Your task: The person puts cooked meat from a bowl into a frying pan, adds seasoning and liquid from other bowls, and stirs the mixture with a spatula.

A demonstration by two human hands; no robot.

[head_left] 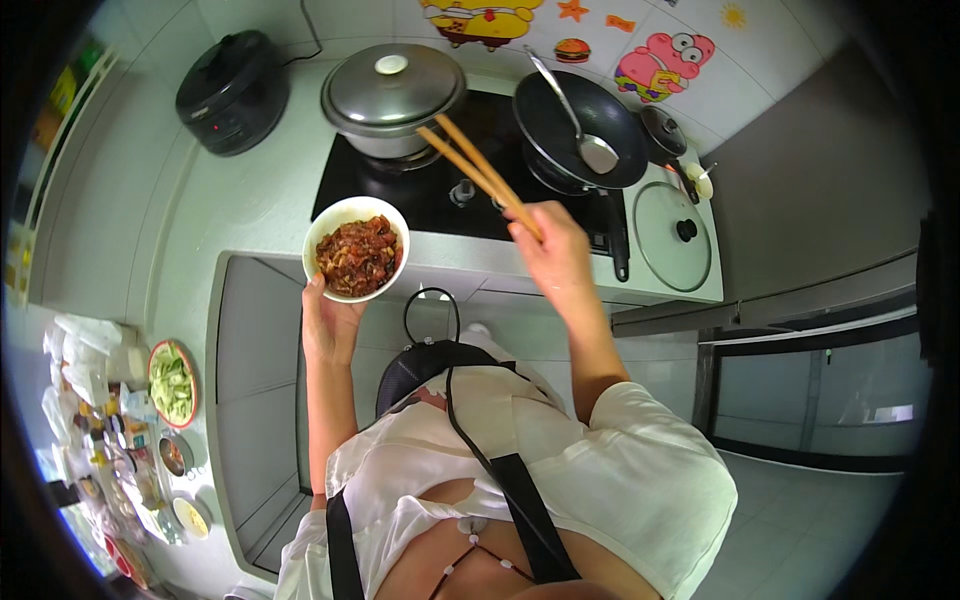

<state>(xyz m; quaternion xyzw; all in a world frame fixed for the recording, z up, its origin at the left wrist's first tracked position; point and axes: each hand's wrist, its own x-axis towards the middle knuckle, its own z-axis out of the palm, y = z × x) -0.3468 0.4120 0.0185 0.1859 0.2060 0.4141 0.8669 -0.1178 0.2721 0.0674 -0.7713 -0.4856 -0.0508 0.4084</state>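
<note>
In the head view, the left hand [332, 322] grips a round white bowl [332, 214] from its near left side, thumb on the rim; the fingers beneath are hidden. The bowl is by the counter's front edge, filled with dark reddish-brown chopped meat [358, 257]. The right hand [555, 255] is closed around a pair of wooden chopsticks [468, 168], pinching them near one end, their far ends slightly apart, well away from the bowl. They point over the black glass cooktop [370, 190] and overlap the lower edge of a lidded silver pot [395, 85] in this view; I cannot tell whether they touch it. Right of that pot sits a black wok [540, 115] with a metal spatula [598, 155] resting inside. A glass lid [660, 250] lies beside the wok handle, and a black rice cooker [232, 95] stands left of the pot
</note>
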